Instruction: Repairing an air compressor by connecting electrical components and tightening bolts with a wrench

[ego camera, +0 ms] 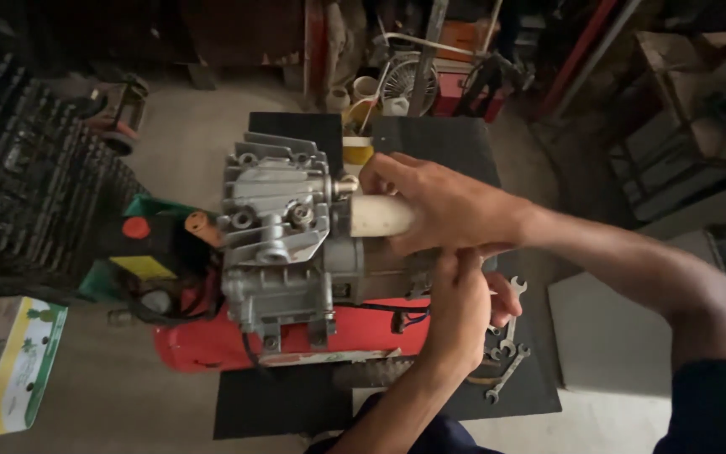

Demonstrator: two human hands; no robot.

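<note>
Compressor pump [283,231] on tank [296,336], tank on mat [296,403], spanners [506,345] right on mat

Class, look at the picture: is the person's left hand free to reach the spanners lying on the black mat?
Probably yes. The left hand rests by the compressor, just beside the spanners, and nothing lies between them on the black mat.

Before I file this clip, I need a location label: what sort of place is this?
Probably a repair workshop: the hands work on a grey motor over a red tank, spanners alongside, machine parts and clutter behind.
</note>
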